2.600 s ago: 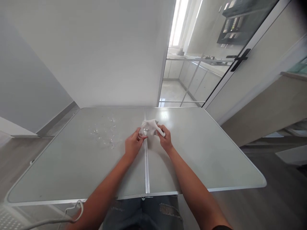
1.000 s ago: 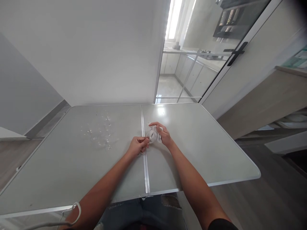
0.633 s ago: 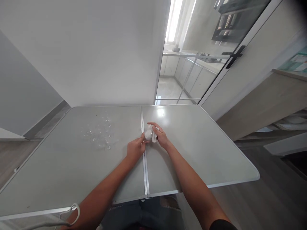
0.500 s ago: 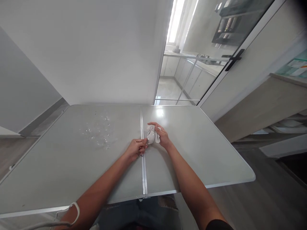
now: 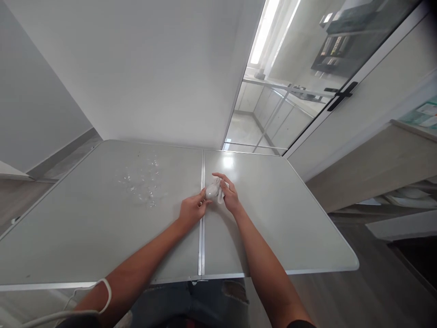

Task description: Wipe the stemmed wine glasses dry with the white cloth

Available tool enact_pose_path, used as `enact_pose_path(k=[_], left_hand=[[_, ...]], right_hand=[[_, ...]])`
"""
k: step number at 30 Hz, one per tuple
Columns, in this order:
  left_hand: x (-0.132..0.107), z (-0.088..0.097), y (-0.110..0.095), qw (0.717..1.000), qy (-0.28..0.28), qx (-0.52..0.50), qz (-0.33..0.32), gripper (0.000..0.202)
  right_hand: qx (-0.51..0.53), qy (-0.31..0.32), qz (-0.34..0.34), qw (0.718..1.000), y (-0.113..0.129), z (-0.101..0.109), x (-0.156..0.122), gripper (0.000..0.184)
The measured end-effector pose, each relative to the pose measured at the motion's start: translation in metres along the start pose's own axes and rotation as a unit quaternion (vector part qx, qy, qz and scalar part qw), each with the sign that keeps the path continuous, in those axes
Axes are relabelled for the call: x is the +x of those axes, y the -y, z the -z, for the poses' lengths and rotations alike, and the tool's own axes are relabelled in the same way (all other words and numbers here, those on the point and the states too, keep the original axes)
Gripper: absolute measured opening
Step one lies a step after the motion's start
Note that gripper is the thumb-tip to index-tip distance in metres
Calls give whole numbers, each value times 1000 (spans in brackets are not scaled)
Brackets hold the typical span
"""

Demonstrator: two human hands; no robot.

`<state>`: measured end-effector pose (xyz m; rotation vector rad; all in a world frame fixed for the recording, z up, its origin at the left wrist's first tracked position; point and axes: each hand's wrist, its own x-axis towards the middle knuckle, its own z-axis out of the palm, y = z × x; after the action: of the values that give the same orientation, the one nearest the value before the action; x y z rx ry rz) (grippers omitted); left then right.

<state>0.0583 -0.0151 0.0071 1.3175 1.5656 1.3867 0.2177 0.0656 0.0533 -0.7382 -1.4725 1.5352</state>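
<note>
Both of my hands meet over the middle seam of a grey folding table (image 5: 273, 218). My left hand (image 5: 190, 210) pinches a small clear glass (image 5: 208, 194) by its near end. My right hand (image 5: 230, 196) is closed on a bunched white cloth (image 5: 216, 189) that is stuffed into and around that glass. The glass is mostly hidden by cloth and fingers. Several other small clear glasses (image 5: 143, 184) stand in a loose group on the left half of the table, about a hand's width beyond my left hand.
A white wall rises behind the table. A glass sliding door (image 5: 307, 77) with a black handle (image 5: 341, 93) stands at the back right, and a wooden counter (image 5: 375, 159) lies to the right. A white cable (image 5: 99, 300) loops by my left forearm.
The cloth, spread wide 2.6 s ago, is now bunched small against the glass. My hands stay at the seam, making small turning motions. The camera has tilted slightly.
</note>
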Motion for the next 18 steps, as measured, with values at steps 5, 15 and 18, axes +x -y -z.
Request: enact_pose_path(k=[5, 15, 18], left_hand=[[10, 7, -5, 866, 277, -325, 261, 49], [0, -1, 3, 995, 7, 55, -78, 50], [3, 4, 9, 962, -48, 222, -152, 44]], right_hand=[[96, 13, 1, 995, -1, 4, -1, 50], [53, -41, 29, 997, -1, -1, 0, 45], [23, -46, 20, 998, -6, -5, 2, 47]])
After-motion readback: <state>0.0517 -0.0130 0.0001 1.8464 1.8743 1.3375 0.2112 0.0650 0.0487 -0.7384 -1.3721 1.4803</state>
